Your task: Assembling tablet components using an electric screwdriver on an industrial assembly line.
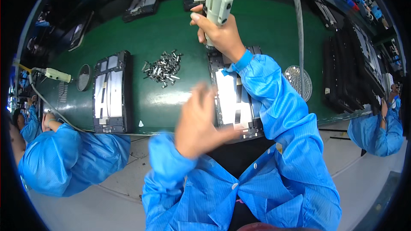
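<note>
My right hand [220,32] is wrapped round a pale electric screwdriver [219,4], held upright with its lower end over the far part of a flat black-framed device [227,98]. The device lies in front of me near the table's front edge, its silver inner side up, with dark strips along it. My right forearm hides part of its right side. Smeared a little by motion, my left hand [197,122] is at the device's near left edge, thumb stretched to the right and fingers apart, holding nothing. Whether it touches the device I cannot tell.
A pile of small black and silver parts [163,67] lies on the green table [171,21]. A similar device [112,94] sits left, near another screwdriver [58,75]. A round dish [295,81] and a stack of black frames [349,70] stand right. Co-workers in blue sit either side.
</note>
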The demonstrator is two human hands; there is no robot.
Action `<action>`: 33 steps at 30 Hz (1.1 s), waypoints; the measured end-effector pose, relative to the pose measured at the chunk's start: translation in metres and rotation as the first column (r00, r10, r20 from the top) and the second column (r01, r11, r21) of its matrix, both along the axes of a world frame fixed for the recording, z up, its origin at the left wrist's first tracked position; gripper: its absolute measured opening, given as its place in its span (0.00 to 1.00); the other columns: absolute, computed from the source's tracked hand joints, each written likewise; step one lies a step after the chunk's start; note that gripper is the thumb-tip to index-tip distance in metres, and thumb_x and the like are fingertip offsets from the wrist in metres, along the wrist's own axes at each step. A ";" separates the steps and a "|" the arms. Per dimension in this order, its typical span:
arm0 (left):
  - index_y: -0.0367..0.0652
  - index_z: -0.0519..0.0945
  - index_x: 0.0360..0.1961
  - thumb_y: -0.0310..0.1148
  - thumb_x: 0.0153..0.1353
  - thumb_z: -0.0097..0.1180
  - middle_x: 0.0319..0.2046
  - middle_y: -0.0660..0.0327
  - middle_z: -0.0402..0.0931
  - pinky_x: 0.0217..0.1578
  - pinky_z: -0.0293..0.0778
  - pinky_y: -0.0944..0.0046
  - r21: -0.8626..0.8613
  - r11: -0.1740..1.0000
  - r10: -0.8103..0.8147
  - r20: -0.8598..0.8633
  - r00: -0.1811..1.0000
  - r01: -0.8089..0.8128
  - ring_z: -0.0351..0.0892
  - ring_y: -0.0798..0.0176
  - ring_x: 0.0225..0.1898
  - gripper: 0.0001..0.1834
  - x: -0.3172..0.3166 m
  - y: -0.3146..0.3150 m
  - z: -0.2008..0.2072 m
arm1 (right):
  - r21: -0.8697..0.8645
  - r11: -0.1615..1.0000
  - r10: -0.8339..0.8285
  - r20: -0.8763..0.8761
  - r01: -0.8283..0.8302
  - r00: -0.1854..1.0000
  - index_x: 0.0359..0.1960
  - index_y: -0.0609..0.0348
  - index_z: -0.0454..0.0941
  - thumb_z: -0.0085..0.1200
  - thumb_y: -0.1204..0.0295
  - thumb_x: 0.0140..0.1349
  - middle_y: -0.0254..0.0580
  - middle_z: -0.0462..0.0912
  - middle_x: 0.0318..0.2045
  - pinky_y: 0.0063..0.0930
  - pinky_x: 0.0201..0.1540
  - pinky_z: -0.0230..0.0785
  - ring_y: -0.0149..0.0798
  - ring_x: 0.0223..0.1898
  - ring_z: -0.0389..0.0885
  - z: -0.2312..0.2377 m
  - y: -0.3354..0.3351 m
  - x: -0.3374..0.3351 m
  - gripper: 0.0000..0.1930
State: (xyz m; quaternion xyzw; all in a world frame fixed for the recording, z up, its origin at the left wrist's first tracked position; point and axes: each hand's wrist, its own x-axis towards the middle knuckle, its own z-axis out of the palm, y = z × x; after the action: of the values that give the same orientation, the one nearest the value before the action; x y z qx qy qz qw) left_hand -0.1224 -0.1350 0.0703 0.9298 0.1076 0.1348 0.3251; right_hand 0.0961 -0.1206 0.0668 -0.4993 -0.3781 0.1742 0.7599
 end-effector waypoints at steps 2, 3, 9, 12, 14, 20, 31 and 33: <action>0.37 0.68 0.65 0.66 0.34 0.75 0.64 0.27 0.57 0.65 0.58 0.35 0.103 0.987 -0.114 -0.067 0.991 0.120 0.57 0.23 0.66 0.61 -0.020 -0.041 -0.009 | -0.074 0.997 0.021 -0.011 -0.022 1.000 0.41 0.65 0.79 0.63 0.68 0.62 0.36 0.80 0.24 0.22 0.22 0.70 0.27 0.20 0.79 0.007 -0.004 0.002 0.13; 0.40 0.69 0.65 0.62 0.36 0.76 0.66 0.27 0.53 0.65 0.58 0.33 0.149 0.984 -0.087 -0.045 0.995 0.093 0.55 0.24 0.68 0.58 -0.021 -0.052 -0.021 | -0.061 0.998 0.022 -0.001 -0.022 1.000 0.41 0.65 0.79 0.63 0.68 0.62 0.36 0.80 0.24 0.22 0.22 0.70 0.27 0.20 0.79 0.008 -0.008 0.007 0.13; 0.37 0.70 0.65 0.42 0.49 0.74 0.70 0.37 0.55 0.66 0.60 0.37 0.069 0.986 -0.161 0.184 0.970 0.151 0.61 0.27 0.66 0.44 0.007 -0.014 -0.053 | 0.016 0.992 -0.124 0.061 0.124 0.990 0.43 0.71 0.81 0.61 0.71 0.62 0.47 0.85 0.29 0.28 0.32 0.78 0.33 0.27 0.85 0.053 -0.081 0.033 0.13; 0.34 0.69 0.64 0.43 0.51 0.73 0.69 0.35 0.56 0.66 0.61 0.40 0.188 0.962 -0.229 0.155 0.961 0.199 0.59 0.26 0.67 0.43 0.054 0.024 -0.065 | -0.006 0.954 -0.295 0.184 0.301 0.938 0.41 0.72 0.83 0.56 0.75 0.64 0.50 0.86 0.38 0.29 0.38 0.80 0.38 0.35 0.87 0.059 -0.120 0.050 0.10; 0.33 0.70 0.63 0.45 0.54 0.70 0.68 0.36 0.58 0.66 0.62 0.41 0.250 0.951 -0.227 0.172 0.959 0.181 0.59 0.25 0.66 0.41 0.098 0.037 -0.070 | -0.077 0.935 -0.330 0.171 0.347 0.928 0.46 0.74 0.80 0.54 0.76 0.63 0.53 0.86 0.41 0.28 0.34 0.79 0.37 0.30 0.86 0.057 -0.148 0.063 0.13; 0.34 0.68 0.64 0.53 0.60 0.62 0.66 0.34 0.59 0.65 0.61 0.39 0.377 0.914 -0.224 0.154 0.962 0.152 0.62 0.23 0.63 0.40 0.261 0.072 -0.082 | -0.132 0.917 -0.370 0.073 0.377 0.926 0.52 0.71 0.77 0.56 0.74 0.60 0.47 0.87 0.39 0.20 0.16 0.63 0.25 0.15 0.74 0.064 -0.189 0.066 0.19; 0.39 0.75 0.59 0.66 0.59 0.52 0.60 0.46 0.72 0.60 0.64 0.43 0.510 0.860 -0.085 0.177 0.981 -0.017 0.69 0.41 0.61 0.42 0.380 0.133 -0.046 | -0.200 0.872 -0.447 0.048 0.447 0.893 0.48 0.70 0.79 0.56 0.77 0.59 0.42 0.84 0.34 0.19 0.18 0.63 0.24 0.15 0.72 0.042 -0.189 0.080 0.15; 0.39 0.79 0.52 0.68 0.58 0.51 0.58 0.48 0.74 0.54 0.71 0.46 0.363 0.853 0.384 0.052 0.922 -0.376 0.73 0.47 0.59 0.41 0.396 0.157 -0.043 | -0.244 0.838 -0.491 0.050 0.487 0.870 0.47 0.70 0.79 0.56 0.78 0.60 0.41 0.84 0.33 0.19 0.18 0.63 0.24 0.15 0.72 0.035 -0.196 0.090 0.14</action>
State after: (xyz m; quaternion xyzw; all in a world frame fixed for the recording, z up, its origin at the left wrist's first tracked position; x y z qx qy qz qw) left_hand 0.2732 0.0221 0.0271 0.9357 0.2655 0.2036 0.1118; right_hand 0.1857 -0.3169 0.1018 -0.6691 -0.2079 0.0243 0.7131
